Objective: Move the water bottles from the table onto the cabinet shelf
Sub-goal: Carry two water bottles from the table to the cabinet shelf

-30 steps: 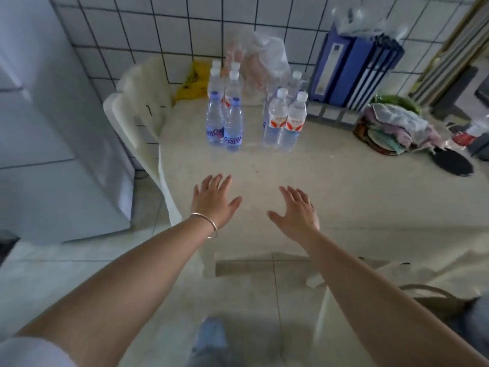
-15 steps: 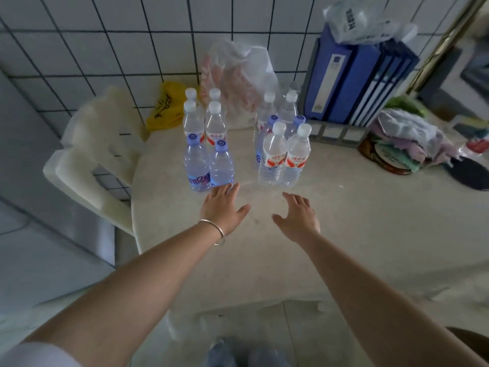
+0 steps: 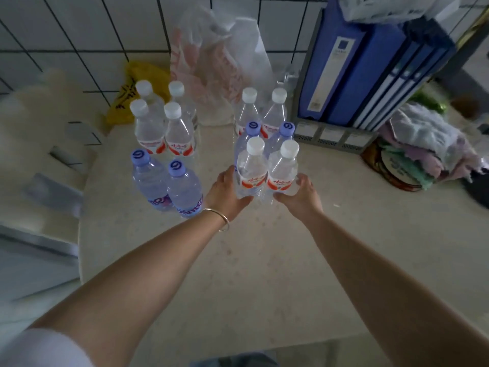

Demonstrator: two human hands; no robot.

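Two clusters of clear water bottles stand on the beige table (image 3: pixel 264 260). In the right cluster, two white-capped bottles with red labels stand at the front. My left hand (image 3: pixel 227 192) wraps round the left front bottle (image 3: pixel 251 170). My right hand (image 3: pixel 299 193) curls round the right front bottle (image 3: pixel 283 173). Behind them stand two purple-capped bottles (image 3: pixel 252 131) and two more white-capped ones (image 3: pixel 248 104). The left cluster has two purple-capped bottles (image 3: pixel 182 186) in front and several white-capped bottles (image 3: pixel 148 128) behind. The cabinet shelf is out of view.
Blue binders (image 3: pixel 370 70) in a grey rack stand at the back right, beside a pile of cloths (image 3: pixel 423 149). A plastic bag (image 3: pixel 219 64) leans on the tiled wall. A white plastic chair (image 3: pixel 39 144) sits at the table's left.
Both hands have moved forward from the bare tabletop to the front pair of bottles in the right cluster and closed around them. The camera has come closer to the table.
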